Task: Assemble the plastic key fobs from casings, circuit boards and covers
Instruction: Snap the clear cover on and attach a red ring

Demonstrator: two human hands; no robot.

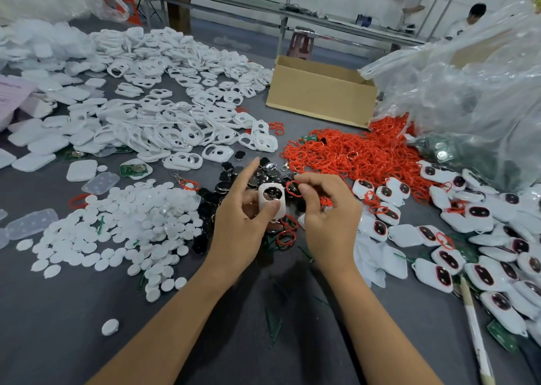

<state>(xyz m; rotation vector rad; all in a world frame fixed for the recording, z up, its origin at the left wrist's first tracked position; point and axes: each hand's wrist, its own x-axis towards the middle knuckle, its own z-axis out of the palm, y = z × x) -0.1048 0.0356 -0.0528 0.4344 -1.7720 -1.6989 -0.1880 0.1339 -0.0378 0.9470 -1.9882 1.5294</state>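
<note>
Left hand (248, 223) grips small white rounded-rectangle plastic fob casing (272, 201), thumb curled across its lower face and index finger lifted straight off it, so the dark oval window faces up toward the other hand. Right hand (326, 212) pinches thin red rubber ring (292, 188) between thumb and fingertips, just beside the casing's upper right edge, not yet seated. It probably goes round the window as trim or a seal. Casing looks smooth, hard and matte; ring is floppy and slightly kinked.

Stock sits within reach:
- flat white plastic discs (131, 223), heaped left of left hand
- glossy black oval inserts (225, 184), just beyond both hands
- tangled red ring heap (366, 153), beyond right hand
- finished white fobs with red-rimmed dark windows (474, 238), right of right hand
- white open-frame covers (175, 121), well beyond left hand on grey tabletop (73, 326)
</note>
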